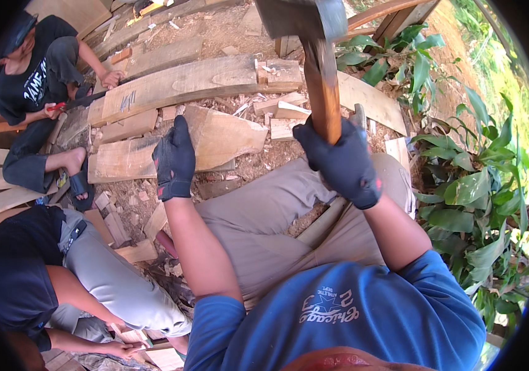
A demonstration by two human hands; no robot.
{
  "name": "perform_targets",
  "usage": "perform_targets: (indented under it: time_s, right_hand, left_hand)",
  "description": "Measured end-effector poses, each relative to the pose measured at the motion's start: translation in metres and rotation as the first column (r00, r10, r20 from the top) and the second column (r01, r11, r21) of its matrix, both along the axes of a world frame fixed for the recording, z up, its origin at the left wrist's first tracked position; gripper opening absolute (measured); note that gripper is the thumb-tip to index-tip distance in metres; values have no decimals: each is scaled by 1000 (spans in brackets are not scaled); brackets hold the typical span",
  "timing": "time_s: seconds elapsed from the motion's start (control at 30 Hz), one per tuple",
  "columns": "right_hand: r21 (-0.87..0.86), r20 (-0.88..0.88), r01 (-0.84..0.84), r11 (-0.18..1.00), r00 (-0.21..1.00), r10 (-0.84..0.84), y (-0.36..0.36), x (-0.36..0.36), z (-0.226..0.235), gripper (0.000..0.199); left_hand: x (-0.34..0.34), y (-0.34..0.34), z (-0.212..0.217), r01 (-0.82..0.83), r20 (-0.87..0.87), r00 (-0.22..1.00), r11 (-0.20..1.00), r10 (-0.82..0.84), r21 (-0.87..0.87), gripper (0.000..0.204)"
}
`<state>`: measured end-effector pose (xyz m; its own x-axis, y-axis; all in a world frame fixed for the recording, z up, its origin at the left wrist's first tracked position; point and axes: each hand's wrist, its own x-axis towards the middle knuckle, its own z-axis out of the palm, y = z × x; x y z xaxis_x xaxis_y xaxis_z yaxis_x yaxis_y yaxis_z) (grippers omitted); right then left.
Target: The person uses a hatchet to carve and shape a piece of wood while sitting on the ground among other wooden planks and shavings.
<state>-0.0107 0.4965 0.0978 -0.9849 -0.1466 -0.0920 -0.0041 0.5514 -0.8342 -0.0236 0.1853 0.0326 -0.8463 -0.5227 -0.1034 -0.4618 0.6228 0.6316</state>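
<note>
My right hand point(342, 161), in a dark glove, is closed around the wooden handle point(324, 93) of a hatchet. The hatchet's broad dark metal head point(301, 18) is raised at the top of the view, slightly blurred. My left hand point(176, 157), also gloved, grips the left part of a pale wooden board point(224, 137) that tapers toward the right. Its fingers point away from me, and part of the grip is hidden. Left of that hand lies another pale stretch of wood point(119, 161); whether it belongs to the same board I cannot tell.
A long plank point(178, 86) lies beyond, among chips and offcuts point(283, 111). At far left a seated person point(42, 74) holds a red-handled tool point(60, 106) by the plank. Another person point(23, 272) handles small wood pieces at lower left. Leafy plants point(462, 185) stand right.
</note>
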Motion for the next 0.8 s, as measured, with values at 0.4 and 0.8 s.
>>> perform_targets:
  time_s: [0.4,0.8]
  right_hand:
    - [-101,473,18,995,881,32,0,-9,-52,44]
    - [50,522,-8,999,853,-19,34,26,-68,42]
  left_hand:
    - [2,-8,-19,-17,-190,982,998,5,-62,85]
    - [1,-12,-19,10,-201,980,1000,-9,6,80]
